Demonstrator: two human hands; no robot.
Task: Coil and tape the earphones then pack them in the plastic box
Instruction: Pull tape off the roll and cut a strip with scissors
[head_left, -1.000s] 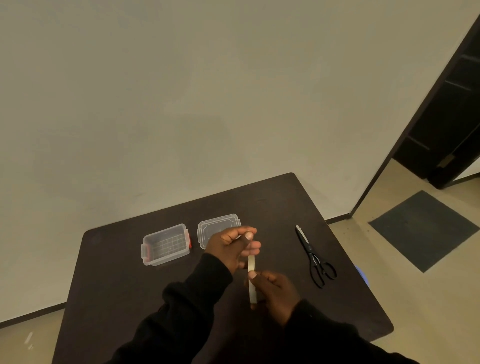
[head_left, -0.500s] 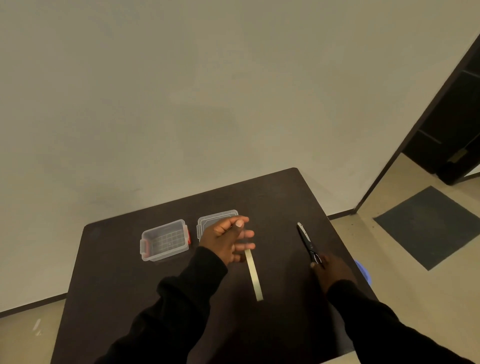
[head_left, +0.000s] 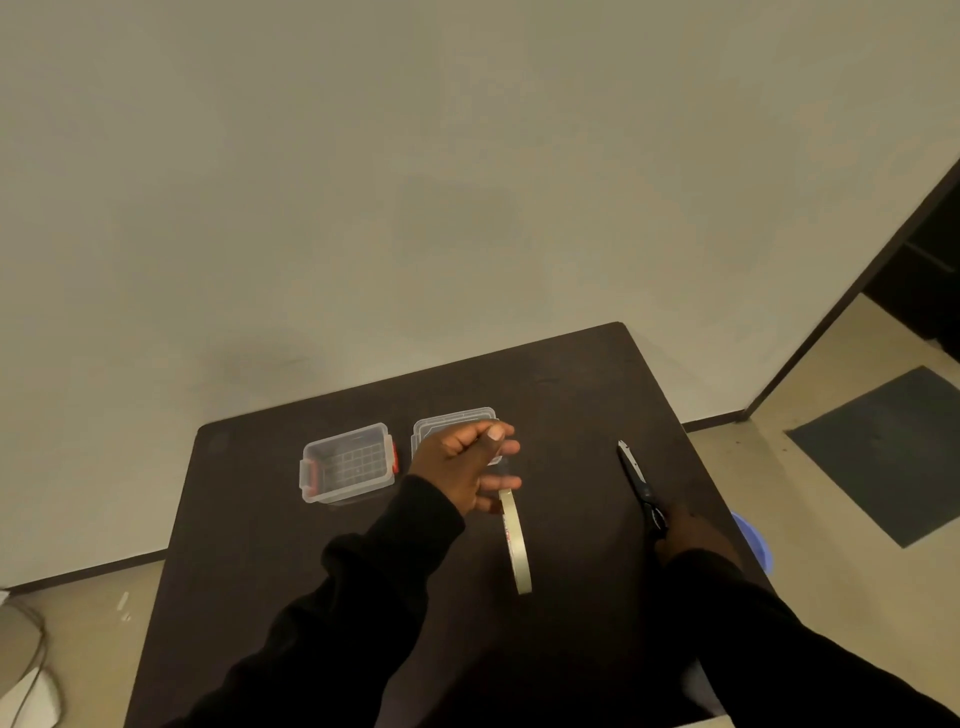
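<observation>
Left hand (head_left: 462, 467) pinches tape (head_left: 515, 540) strip; right hand (head_left: 691, 535) closes on scissors (head_left: 636, 480) near table's right edge; box (head_left: 348, 467) empty; cutting, packing left.

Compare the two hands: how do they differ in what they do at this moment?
The left hand is raised near the box lid, and tape hangs from its fingers; the right hand is low, on the scissors' handles. The left hand shows plainly; the right hand's grip is too dark to judge. Both wear black sleeves.
</observation>
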